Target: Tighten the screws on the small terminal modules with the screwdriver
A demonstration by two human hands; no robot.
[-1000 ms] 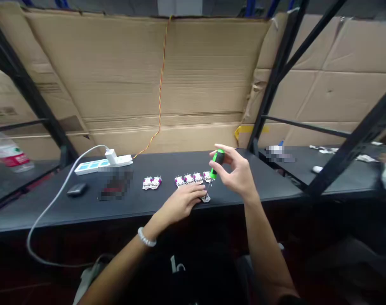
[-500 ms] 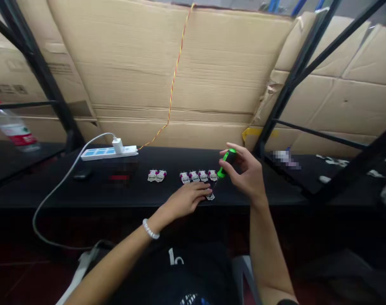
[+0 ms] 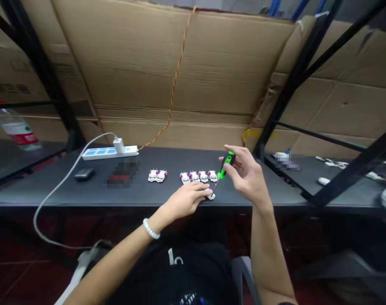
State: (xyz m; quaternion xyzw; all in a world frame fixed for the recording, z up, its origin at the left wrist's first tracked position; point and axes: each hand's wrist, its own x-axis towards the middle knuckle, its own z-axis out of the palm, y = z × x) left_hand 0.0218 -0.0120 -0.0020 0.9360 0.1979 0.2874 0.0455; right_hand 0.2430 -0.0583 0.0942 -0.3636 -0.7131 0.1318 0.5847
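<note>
Where the pair of parts (image 3: 157, 176) lies: furthest left of the small pieces, two white-and-magenta bodies side by side on the dark tabletop (image 3: 129, 195), well apart from the screw work.

Left hand (image 3: 186, 198): palm down, fingers stretched out and close together, tips over the left side of the lone part; whether they pinch it or only press it, I cannot tell.

Row of four parts (image 3: 194, 177): just beyond those fingers, white with magenta, set close together.

Lone part (image 3: 211, 196): near the table's front edge, at the left fingertips and below the driver; white, small, partly covered, its detail too small to read.

Screwdriver (image 3: 226, 165): green-and-black handle, thin shaft slanting down and left to the lone part; whether the tip is seated is unclear.

Right hand (image 3: 246, 176): thumb and fingers closed around the handle, above and right of the lone part.
</note>
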